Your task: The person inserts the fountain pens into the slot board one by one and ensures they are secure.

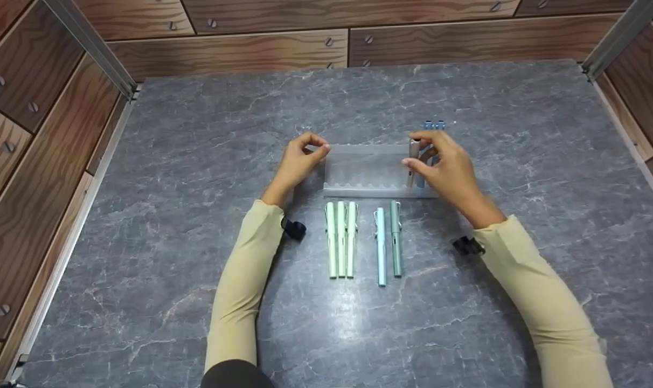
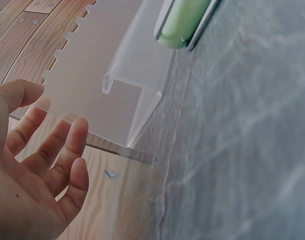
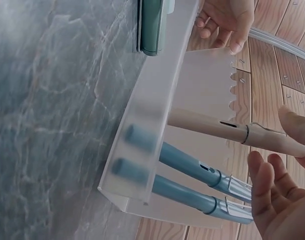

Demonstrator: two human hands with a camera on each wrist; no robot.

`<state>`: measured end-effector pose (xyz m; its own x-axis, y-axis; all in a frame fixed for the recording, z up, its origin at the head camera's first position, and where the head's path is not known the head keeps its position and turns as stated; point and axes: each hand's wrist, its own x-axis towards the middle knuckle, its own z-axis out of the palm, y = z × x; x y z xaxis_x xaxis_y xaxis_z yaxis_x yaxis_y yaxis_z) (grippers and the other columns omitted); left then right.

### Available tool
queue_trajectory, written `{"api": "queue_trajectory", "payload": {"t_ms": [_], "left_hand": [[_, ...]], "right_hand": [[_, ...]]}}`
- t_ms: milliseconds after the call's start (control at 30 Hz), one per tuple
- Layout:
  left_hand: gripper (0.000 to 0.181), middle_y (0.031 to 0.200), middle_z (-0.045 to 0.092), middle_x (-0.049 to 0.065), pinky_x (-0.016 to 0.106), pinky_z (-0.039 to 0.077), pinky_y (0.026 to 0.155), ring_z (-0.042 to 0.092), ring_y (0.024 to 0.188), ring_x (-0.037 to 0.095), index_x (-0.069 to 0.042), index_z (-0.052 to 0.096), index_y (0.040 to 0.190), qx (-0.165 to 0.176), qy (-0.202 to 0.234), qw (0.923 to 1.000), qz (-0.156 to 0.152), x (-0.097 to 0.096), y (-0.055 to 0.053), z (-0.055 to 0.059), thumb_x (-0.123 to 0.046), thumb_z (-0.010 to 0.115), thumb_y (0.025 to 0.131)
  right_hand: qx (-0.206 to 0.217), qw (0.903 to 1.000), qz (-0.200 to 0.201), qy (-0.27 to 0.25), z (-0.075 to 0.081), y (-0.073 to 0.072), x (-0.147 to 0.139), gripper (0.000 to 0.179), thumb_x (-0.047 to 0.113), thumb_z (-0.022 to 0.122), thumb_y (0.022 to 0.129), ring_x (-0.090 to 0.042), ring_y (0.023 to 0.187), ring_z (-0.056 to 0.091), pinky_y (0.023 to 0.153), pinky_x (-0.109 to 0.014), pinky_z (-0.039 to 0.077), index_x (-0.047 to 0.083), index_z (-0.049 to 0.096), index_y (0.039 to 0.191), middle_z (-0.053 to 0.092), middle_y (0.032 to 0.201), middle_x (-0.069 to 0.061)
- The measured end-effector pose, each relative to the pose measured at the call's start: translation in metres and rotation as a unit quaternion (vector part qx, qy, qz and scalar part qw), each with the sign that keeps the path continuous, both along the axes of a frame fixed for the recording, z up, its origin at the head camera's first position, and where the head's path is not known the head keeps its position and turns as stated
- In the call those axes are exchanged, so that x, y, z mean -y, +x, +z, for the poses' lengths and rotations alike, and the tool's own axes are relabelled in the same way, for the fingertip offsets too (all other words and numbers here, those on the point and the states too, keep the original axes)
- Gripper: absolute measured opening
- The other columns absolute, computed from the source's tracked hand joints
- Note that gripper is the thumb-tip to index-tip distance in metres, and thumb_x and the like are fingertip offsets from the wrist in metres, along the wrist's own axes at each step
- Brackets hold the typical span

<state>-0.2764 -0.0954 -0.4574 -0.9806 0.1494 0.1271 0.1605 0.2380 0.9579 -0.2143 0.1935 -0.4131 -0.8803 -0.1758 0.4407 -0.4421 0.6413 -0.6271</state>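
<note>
Upright on the table stands a frosted clear pen rack (image 1: 361, 167) with a notched top edge. My left hand (image 1: 302, 161) pinches its upper left corner between thumb and fingers. Near the rack's right end, my right hand (image 1: 447, 164) holds a beige-brown pen (image 3: 212, 125) by its capped upper end. That pen's lower end is at the rack's front ledge. Beside it, two blue pens (image 3: 187, 196) lean in the rack, their lower ends seen blurred through the frosted ledge.
On the table in front of the rack lie three light green pens (image 1: 341, 240), one light blue pen (image 1: 381, 248) and one dark green pen (image 1: 396, 240). The grey marbled table (image 1: 165, 226) has wood-patterned panels (image 1: 235, 48) behind it and at both sides.
</note>
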Motion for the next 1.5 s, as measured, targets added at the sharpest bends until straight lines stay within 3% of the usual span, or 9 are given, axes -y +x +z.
{"api": "queue_trajectory", "payload": {"t_ms": [367, 733, 867, 1133, 1267, 1500], "left_hand": [[0.016, 0.095, 0.063, 0.005, 0.019, 0.047, 0.062, 0.064, 0.080, 0.039, 0.000, 0.065, 0.100, 0.006, 0.000, 1.0000, -0.001, 0.0007, 0.0008, 0.0008, -0.014, 0.066, 0.091], [0.017, 0.097, 0.065, 0.008, 0.019, 0.048, 0.064, 0.065, 0.075, 0.029, -0.001, 0.066, 0.099, 0.004, -0.014, 0.9999, 0.007, 0.0012, 0.0002, 0.0003, -0.016, 0.067, 0.091], [0.016, 0.097, 0.065, 0.009, 0.018, 0.048, 0.064, 0.066, 0.078, 0.035, 0.000, 0.066, 0.100, 0.006, -0.009, 0.9999, 0.003, 0.0009, 0.0002, 0.0009, -0.014, 0.066, 0.091], [0.016, 0.094, 0.065, 0.008, 0.018, 0.049, 0.063, 0.066, 0.076, 0.033, 0.001, 0.066, 0.099, -0.003, -0.003, 1.0000, 0.003, 0.0010, 0.0004, 0.0004, -0.012, 0.067, 0.090], [0.017, 0.094, 0.065, 0.008, 0.019, 0.049, 0.064, 0.066, 0.080, 0.039, 0.002, 0.066, 0.100, -0.001, -0.001, 1.0000, -0.001, 0.0011, 0.0010, 0.0010, -0.012, 0.066, 0.090], [0.018, 0.095, 0.064, 0.007, 0.019, 0.050, 0.064, 0.066, 0.084, 0.042, 0.001, 0.066, 0.100, 0.005, -0.009, 0.9999, -0.002, 0.0011, 0.0001, 0.0013, -0.014, 0.066, 0.091]], "right_hand": [[-0.065, 0.9978, -0.002, -0.011, -0.0074, -0.0030, 0.0034, 0.039, 0.010, 0.077, 0.081, -0.024, 0.071, 0.064, 0.063, -0.036, 0.053, 0.004, 0.062, 0.117, 0.064, 0.092, -0.016], [-0.039, 0.9989, -0.018, -0.017, -0.0054, -0.0027, 0.0018, 0.041, 0.005, 0.074, 0.083, -0.025, 0.077, 0.064, 0.065, -0.016, 0.048, 0.008, 0.062, 0.122, 0.060, 0.098, -0.017], [-0.053, 0.9982, -0.027, -0.007, -0.0054, -0.0023, 0.0013, 0.042, 0.004, 0.073, 0.084, -0.025, 0.077, 0.065, 0.066, -0.012, 0.046, 0.007, 0.062, 0.124, 0.060, 0.099, -0.017], [-0.053, 0.9978, -0.039, 0.000, -0.0050, -0.0041, 0.0013, 0.042, 0.002, 0.070, 0.084, -0.027, 0.080, 0.067, 0.065, -0.023, 0.048, 0.005, 0.057, 0.124, 0.062, 0.102, -0.017], [-0.040, 0.9982, -0.043, -0.008, -0.0043, -0.0044, 0.0015, 0.039, 0.002, 0.070, 0.084, -0.028, 0.081, 0.068, 0.065, -0.023, 0.049, 0.003, 0.057, 0.121, 0.064, 0.103, -0.017], [-0.034, 0.9981, -0.051, 0.001, -0.0023, -0.0070, 0.0000, 0.037, 0.008, 0.072, 0.086, -0.032, 0.079, 0.060, 0.067, -0.033, 0.046, 0.007, 0.062, 0.122, 0.059, 0.098, -0.021]]}}
